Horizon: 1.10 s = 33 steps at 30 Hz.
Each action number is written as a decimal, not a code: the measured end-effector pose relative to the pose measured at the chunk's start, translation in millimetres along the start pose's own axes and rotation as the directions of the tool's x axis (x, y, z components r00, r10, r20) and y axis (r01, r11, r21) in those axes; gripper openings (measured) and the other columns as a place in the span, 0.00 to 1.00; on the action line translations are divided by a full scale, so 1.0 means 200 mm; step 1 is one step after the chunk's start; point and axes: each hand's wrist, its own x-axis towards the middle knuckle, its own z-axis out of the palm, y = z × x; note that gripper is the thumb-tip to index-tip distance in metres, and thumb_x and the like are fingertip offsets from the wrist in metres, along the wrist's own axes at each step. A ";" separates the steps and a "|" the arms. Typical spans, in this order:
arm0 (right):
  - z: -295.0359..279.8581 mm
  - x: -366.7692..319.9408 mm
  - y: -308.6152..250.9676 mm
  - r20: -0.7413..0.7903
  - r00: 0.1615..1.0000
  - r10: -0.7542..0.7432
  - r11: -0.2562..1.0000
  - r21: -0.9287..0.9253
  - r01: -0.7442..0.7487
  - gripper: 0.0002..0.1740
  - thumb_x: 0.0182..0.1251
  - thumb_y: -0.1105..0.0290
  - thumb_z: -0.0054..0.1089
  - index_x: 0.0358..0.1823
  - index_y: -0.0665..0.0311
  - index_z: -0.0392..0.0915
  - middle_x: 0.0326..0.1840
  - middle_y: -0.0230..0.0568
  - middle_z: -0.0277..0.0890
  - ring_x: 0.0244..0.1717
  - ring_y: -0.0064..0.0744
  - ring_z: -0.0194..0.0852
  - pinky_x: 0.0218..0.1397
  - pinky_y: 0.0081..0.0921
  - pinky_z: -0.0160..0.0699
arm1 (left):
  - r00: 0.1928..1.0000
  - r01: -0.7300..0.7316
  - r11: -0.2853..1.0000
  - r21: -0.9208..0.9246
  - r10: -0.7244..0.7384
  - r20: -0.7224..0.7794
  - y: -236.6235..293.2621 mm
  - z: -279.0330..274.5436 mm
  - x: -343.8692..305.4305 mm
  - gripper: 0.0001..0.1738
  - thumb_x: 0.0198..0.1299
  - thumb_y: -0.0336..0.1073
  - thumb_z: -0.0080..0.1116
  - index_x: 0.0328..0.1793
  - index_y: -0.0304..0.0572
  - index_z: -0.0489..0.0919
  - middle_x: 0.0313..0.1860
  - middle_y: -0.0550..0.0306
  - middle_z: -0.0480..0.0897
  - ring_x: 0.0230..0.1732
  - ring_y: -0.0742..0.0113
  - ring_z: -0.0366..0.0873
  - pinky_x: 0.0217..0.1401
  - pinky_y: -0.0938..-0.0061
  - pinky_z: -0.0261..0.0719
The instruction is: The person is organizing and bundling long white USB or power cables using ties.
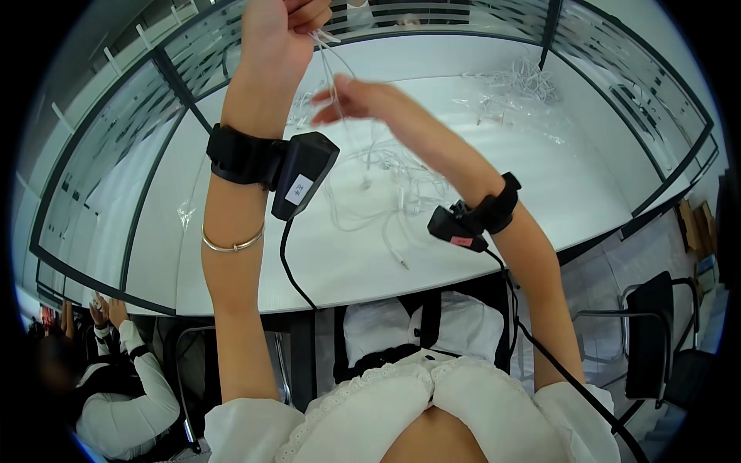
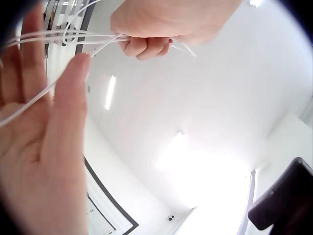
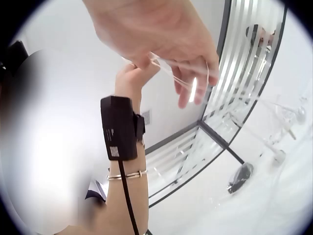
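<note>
Raised at the top of the head view, my left hand [image 1: 287, 23] grips a bundle of thin white cables [image 1: 327, 65]. In the left wrist view the left hand [image 2: 171, 24] has its fingers curled round the cables [image 2: 73, 34], and short ends stick out past it. Just below it in the head view is my right hand [image 1: 351, 102], blurred, its fingers extended beside the hanging cables. The left wrist view shows the right hand [image 2: 44, 127] with a cable crossing it. Strands pass by the right hand's fingers [image 3: 183, 93] in the right wrist view.
Loose white cables [image 1: 405, 181] lie tangled mid-table on the white table [image 1: 255, 270]. Another heap of cables [image 1: 532, 81] and clear plastic is at the back right. Framed glass partitions [image 1: 108, 201] surround the table. Chairs [image 1: 648, 332] and a person [image 1: 127, 393] are beside it.
</note>
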 end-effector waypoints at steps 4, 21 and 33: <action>0.05 -0.06 -0.03 0.184 0.973 0.141 0.964 0.196 -0.177 0.26 0.74 0.47 0.38 0.35 0.62 0.76 0.23 0.27 0.66 0.28 0.24 0.69 0.46 0.25 0.70 | 0.993 0.000 0.996 -0.090 0.011 0.119 0.01 -0.10 0.01 0.20 0.72 0.43 0.34 0.25 0.48 0.63 0.14 0.69 0.56 0.13 0.76 0.50 0.17 0.79 0.48; -0.36 -0.23 -0.13 -0.111 0.980 0.162 0.941 0.316 -0.120 0.22 0.72 0.56 0.47 0.20 0.50 0.54 0.18 0.17 0.43 0.18 0.11 0.34 0.18 0.16 0.32 | 0.875 -0.171 0.985 -0.012 0.146 -0.461 0.06 -0.34 -0.51 0.06 0.63 0.30 0.49 0.34 0.39 0.67 0.27 0.59 0.67 0.26 0.72 0.62 0.30 0.81 0.63; -0.69 -0.32 -0.30 -0.316 0.949 0.025 0.992 0.122 0.014 0.23 0.75 0.58 0.42 0.19 0.51 0.51 0.16 0.18 0.40 0.17 0.11 0.32 0.19 0.16 0.34 | 0.954 0.202 0.032 0.979 -0.231 -0.189 0.07 -0.14 -0.94 0.12 0.61 0.38 0.59 0.31 0.38 0.73 0.18 0.64 0.63 0.20 0.76 0.59 0.24 0.78 0.59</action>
